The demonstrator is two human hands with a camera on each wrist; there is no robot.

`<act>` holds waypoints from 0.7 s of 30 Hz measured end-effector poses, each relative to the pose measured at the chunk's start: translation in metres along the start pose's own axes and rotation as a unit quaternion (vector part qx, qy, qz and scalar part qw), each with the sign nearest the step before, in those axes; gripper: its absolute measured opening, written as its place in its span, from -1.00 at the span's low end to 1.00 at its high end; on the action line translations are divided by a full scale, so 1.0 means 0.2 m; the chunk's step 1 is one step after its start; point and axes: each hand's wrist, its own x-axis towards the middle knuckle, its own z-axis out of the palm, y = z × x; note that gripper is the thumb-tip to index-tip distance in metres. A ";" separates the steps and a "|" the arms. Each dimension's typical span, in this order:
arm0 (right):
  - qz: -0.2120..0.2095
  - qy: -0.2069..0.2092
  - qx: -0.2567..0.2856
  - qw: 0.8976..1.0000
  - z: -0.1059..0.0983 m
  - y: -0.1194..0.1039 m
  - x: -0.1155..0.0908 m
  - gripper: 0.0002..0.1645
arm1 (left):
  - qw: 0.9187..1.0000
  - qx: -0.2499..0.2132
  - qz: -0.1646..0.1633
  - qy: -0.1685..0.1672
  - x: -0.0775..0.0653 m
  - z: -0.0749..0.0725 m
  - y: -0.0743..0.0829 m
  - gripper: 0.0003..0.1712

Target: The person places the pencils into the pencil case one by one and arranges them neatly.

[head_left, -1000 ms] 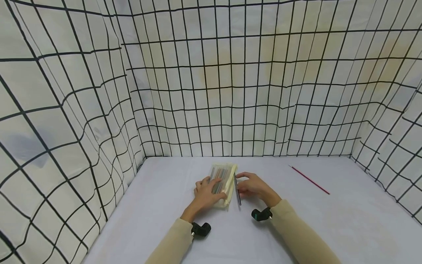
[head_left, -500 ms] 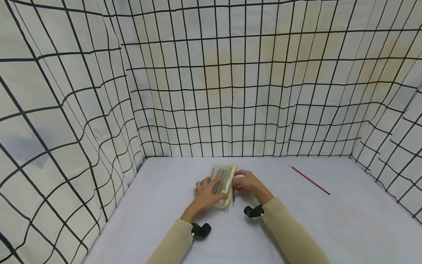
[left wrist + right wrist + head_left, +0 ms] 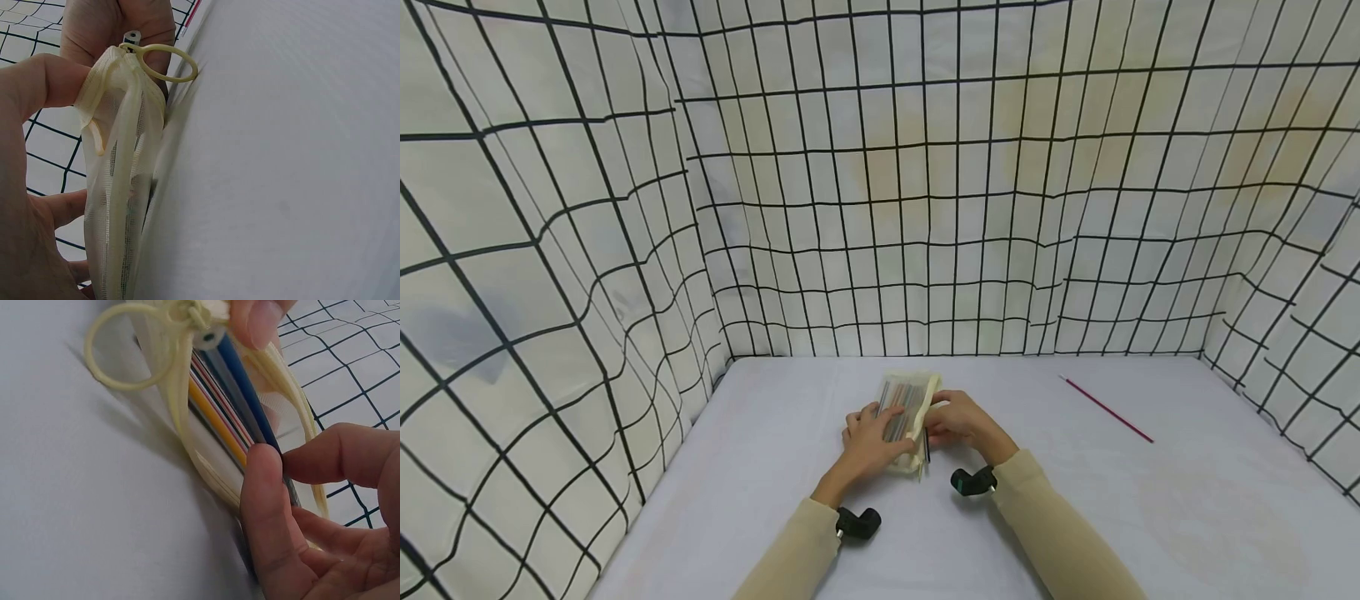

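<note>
A pale yellow mesh zip pouch (image 3: pixel 931 390) lies on the table with several slim sticks inside. My left hand (image 3: pixel 871 442) holds it from the left, fingers spread over the top and thumb at the zip edge. In the right wrist view the zip side gapes, showing a yellow and a striped pencil (image 3: pixel 215 422). A blue pencil (image 3: pixel 240 369), its flat end showing a dark core, lies along the opening. My right hand (image 3: pixel 962 425) pinches it between thumb and fingertips, which hide part of its barrel. A ring-shaped zip pull (image 3: pixel 195 65) hangs at the pouch's end.
A slim red stick (image 3: pixel 1108 408) with a pale tip lies to the right on the white table (image 3: pixel 1210 500). White walls with a black grid (image 3: pixel 955 183) enclose the left, back and right sides. A small black camera sits on each wrist.
My right hand has moved left with the pencil, bringing it up against the pouch's open edge; less of the pencil shows now. The left hand and pouch have stayed put.
</note>
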 end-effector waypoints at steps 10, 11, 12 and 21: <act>0.001 0.025 0.011 1.000 0.00 -0.01 0.00 -0.39 | 1.000 -0.005 -0.004 0.000 0.00 0.00 0.01 -0.17; 0.000 0.025 0.013 1.000 0.01 -0.01 0.00 -0.39 | 1.000 -0.004 -0.004 0.000 0.00 0.00 0.00 -0.17; -0.002 0.024 0.015 1.000 0.01 -0.01 -0.01 -0.39 | 1.000 -0.004 -0.004 0.000 0.00 0.00 0.00 -0.16; -0.033 -0.006 0.017 0.999 0.01 0.00 0.00 -0.54 | 1.000 -0.010 -0.005 -0.002 0.00 0.00 0.00 -0.17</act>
